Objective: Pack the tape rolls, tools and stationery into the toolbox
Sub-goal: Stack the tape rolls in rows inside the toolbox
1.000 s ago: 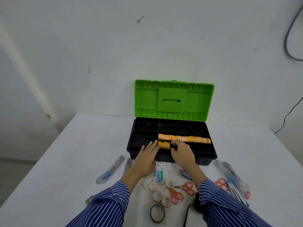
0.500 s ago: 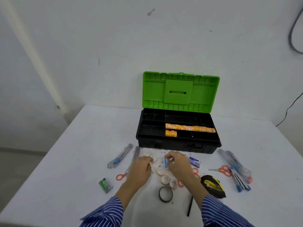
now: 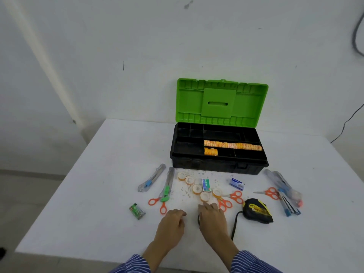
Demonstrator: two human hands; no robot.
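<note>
The toolbox (image 3: 218, 166) stands open at the back of the table, its green lid (image 3: 222, 103) upright. Its black tray holds a long row of orange tape rolls (image 3: 232, 145) and a short stack (image 3: 210, 151). Several small tape rolls (image 3: 196, 189) lie in front of it. My right hand (image 3: 212, 220) lies palm down over a dark tape ring (image 3: 198, 218), fingers stretched forward, so most of the ring is hidden. Beside it my left hand (image 3: 173, 223) rests on the table with loosely curled fingers, holding nothing.
Two utility knives (image 3: 151, 178) and orange scissors (image 3: 157, 201) lie at the left. More scissors (image 3: 230, 200) lie in the middle, and a further pair (image 3: 267, 193) at the right. Staple boxes (image 3: 206, 185), a tape measure (image 3: 257, 210) and pens (image 3: 283, 186) lie around.
Both hands left the toolbox tray, passed over the small rolls and drew back toward me. The right hand now covers the dark ring. The view has tilted upward.
</note>
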